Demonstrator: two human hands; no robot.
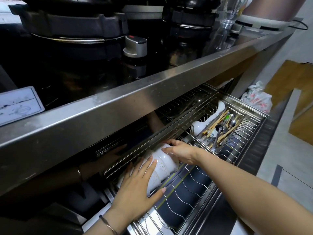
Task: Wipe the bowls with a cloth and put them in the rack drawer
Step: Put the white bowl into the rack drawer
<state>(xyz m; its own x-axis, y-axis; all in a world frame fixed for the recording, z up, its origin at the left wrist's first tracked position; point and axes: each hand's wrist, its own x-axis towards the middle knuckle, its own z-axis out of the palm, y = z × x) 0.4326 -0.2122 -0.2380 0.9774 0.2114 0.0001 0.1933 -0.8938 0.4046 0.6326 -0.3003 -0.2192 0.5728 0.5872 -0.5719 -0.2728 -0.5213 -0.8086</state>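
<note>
We look down at a pulled-out rack drawer point(254, 143) under a steel surface point(152, 89). Our two hands meet on a row of white bowls point(162, 167) lying on their sides, nested one in another, at the drawer's left end against the back wire rail.

Left hand point(135, 189): palm laid flat on the near side of the bowls, fingers spread and pointing up along the stack, thumb reaching right along its lower edge. The grip is open, pressing rather than pinching. A thin bracelet point(108, 224) sits on this wrist.

Right hand point(181, 150): comes in from the right, fingers curled over the rim of the end bowl at the stack's right end. The grip is closed on that rim; the thumb is hidden behind the hand.

The bowls show small speckles on the glaze. They rest across the wire dividers point(189, 185), which run empty to the right of the stack toward the drawer's front.

Further right in the drawer, a perforated metal tray point(206, 141) holds chopsticks point(218, 121) and spoons point(221, 129). White ceramic pieces point(203, 124) lie just behind and partly under the tray.

On the surface above: a black hob with two burners, and a silver knob point(135, 46) between them. A clear bottle point(227, 19) stands at the far right. A white label point(18, 106) sits at the left edge. On the floor beyond the drawer, a printed plastic bag point(255, 99).

We see no cloth.
</note>
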